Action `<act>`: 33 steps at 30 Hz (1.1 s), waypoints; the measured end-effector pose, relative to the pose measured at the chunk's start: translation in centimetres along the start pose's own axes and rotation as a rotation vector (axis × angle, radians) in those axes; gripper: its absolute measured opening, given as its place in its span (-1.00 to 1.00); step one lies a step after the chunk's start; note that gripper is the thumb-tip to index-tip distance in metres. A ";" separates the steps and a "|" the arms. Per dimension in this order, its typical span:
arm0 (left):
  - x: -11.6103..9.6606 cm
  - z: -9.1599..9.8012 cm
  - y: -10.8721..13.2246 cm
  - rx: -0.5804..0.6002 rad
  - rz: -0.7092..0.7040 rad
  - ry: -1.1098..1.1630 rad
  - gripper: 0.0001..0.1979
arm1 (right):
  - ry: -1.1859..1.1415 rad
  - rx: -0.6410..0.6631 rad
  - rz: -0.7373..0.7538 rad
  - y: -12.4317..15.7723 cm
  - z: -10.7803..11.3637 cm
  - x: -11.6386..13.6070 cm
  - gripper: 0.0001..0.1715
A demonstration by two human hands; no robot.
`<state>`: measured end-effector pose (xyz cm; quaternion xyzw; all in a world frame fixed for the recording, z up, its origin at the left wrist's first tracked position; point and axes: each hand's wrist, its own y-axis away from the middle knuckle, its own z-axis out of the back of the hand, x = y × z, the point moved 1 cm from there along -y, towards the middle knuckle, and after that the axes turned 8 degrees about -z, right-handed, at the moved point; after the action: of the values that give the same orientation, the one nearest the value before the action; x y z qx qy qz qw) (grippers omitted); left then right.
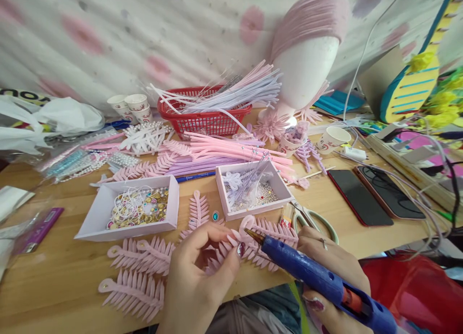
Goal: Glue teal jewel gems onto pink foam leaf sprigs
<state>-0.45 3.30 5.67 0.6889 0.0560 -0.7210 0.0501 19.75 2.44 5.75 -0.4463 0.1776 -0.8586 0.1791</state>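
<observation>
My left hand point(198, 276) pinches a pink pipe-cleaner leaf point(235, 234) between thumb and forefinger; the fingers hide part of it. My right hand point(336, 257) is closed around a blue glue gun point(307, 269), its brass tip close to the pinched leaf. Whether the tip touches it I cannot tell. Just beyond the tip lies another pink leaf point(280, 232) with a curled end. Left of my left hand lie several finished-looking leaves, one point(133, 293) with a small gold stud at its round end. A blue gem point(215, 215) sits by the upright leaf point(198, 211).
A white box point(90, 223) holds gems and white cord; another white box point(226, 201) holds pins and beads. Scissors point(325, 223), a phone point(356, 199) and cables are at the right. Behind stand a red basket point(210, 124) of pipe cleaners and a mannequin head point(306, 73).
</observation>
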 end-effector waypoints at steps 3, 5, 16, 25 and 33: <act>0.0 0.0 -0.1 0.007 -0.014 -0.013 -0.92 | 0.010 0.001 0.028 0.2 -0.1 -0.1 -0.45; 0.0 -0.1 -0.1 0.008 -0.018 -0.014 -0.93 | 0.016 -0.022 0.041 0.2 -0.2 -0.3 -0.46; 0.3 -0.1 0.1 -0.045 0.041 0.018 -0.92 | 0.001 -0.021 0.036 0.5 0.0 -0.4 -0.49; 0.3 0.1 0.1 0.022 0.021 0.031 -0.93 | 0.021 0.017 0.069 0.5 -0.2 -0.8 -0.54; 0.3 0.2 0.5 -0.021 -0.003 -0.011 -0.94 | 0.003 -0.096 0.071 0.4 -0.5 -0.6 -0.49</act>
<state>-0.62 2.77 5.40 0.6844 0.0642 -0.7241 0.0567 19.73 2.38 4.91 -0.4464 0.2347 -0.8429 0.1877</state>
